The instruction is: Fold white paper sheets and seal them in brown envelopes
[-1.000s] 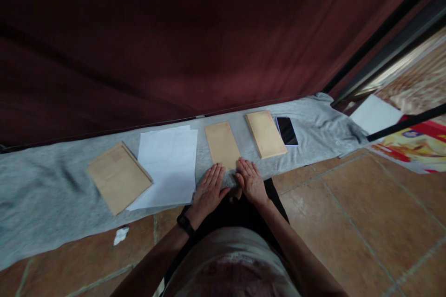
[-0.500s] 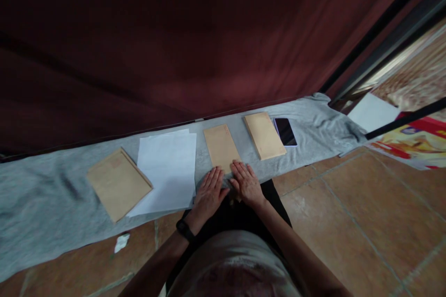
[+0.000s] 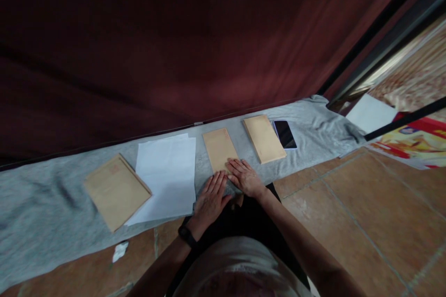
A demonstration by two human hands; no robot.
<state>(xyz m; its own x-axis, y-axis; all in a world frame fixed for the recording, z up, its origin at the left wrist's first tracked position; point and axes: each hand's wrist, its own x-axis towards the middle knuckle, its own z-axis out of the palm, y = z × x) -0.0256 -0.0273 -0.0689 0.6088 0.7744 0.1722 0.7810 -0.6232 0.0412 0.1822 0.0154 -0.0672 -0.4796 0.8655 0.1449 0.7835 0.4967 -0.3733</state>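
My left hand lies flat with fingers stretched on the grey cloth, just below the middle brown envelope. My right hand is flat too, its fingertips resting on that envelope's near edge. A black watch sits on my left wrist. To the left lie white paper sheets and a larger brown envelope. A second narrow brown envelope and a dark phone lie to the right.
A dark red curtain hangs behind the cloth. The floor has brown tiles. A crumpled white scrap lies on the tiles at left. A white sheet and a colourful poster lie at far right, beyond black bars.
My right hand has slid left and forward onto the middle envelope's near edge. My left hand has stayed flat on the cloth. The view has tilted slightly.
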